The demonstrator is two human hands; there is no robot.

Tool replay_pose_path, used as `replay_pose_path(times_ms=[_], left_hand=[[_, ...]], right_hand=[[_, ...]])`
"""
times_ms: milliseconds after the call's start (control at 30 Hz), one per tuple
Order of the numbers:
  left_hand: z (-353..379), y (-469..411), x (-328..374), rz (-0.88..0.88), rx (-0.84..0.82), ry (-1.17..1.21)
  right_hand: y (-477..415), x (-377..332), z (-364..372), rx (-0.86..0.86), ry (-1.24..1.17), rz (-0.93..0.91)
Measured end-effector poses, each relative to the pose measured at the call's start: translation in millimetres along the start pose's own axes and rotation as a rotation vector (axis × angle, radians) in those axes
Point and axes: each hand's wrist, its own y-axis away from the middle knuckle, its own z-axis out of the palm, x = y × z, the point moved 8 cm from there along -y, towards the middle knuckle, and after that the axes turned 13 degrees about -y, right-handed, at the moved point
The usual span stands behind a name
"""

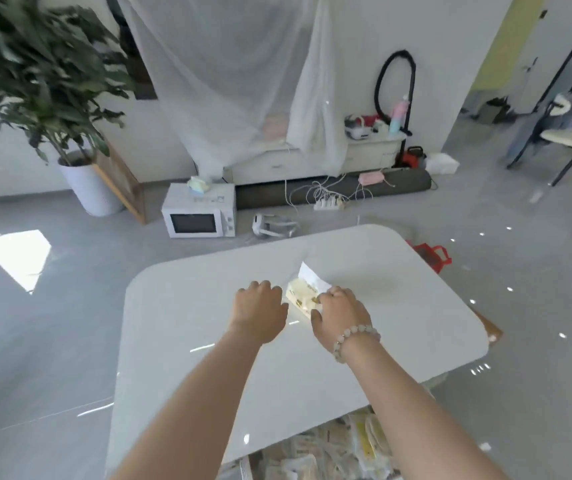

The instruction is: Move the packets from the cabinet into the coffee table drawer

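A cream and yellow packet (299,296), with a white sheet sticking up from it, lies on the white coffee table (208,327). My right hand (341,315) rests on its near right end, fingers curled over it. My left hand (260,310) is at its left end with bent fingers; whether it touches the packet I cannot tell. Below the table's near edge, the open drawer (333,452) holds several cream and yellow packets. The white cabinet (312,161) stands against the far wall, partly under a sheer cloth.
A white microwave (199,213) sits on the floor beyond the table, with a potted plant (35,81) at the left. A power strip with cables (328,202) and a red basket (431,256) lie near the table's far right. A chair (568,140) stands at the right.
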Motion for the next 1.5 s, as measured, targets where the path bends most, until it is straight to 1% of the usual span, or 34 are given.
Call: replay_pose_path(times_ms=[133,233,433,600,700,833,1000,1100,1233,1500], left_hand=[[-48.2,34.3,-86.4,-0.198,0.046,0.008],[-53.1,78.8,-152.4,-0.37,0.04,0.028],[-32.8,199.0,-268.3,-0.677,0.002,0.103],[-13.9,302.5,-351.0,-0.867,-0.015,0.108],[-10.0,371.5,-405.4,-0.976,-0.013,0.085],[7.6,473.4,-464.9,-1.124,-0.085,0.023],[36.5,601.7,-504.1,-1.338,-0.143,0.05],[47.4,668.4,-516.1,-1.465,-0.168,0.077],[63.3,750.9,-519.3,-1.622,-0.224,0.089],[92.6,910.9,-516.4,-1.957,-0.336,0.116]], right_hand=[[-10.5,-102.8,-50.3,0.108,-0.054,-0.213],[-6.9,-184.2,-50.7,0.082,-0.065,-0.369],[50.2,-333.2,-1.1,-0.074,0.007,-0.635],[115.1,-449.3,39.5,-0.149,0.053,-0.811],[158.6,-520.4,62.8,-0.188,0.068,-0.902],[227.3,-602.9,100.5,-0.235,0.073,-1.027],[323.0,-683.3,146.8,-0.305,0.108,-1.228],[379.0,-723.9,167.2,-0.314,0.146,-1.373],[452.8,-770.3,192.0,-0.338,0.202,-1.568],[598.7,-841.8,245.2,-0.441,0.197,-1.89]])
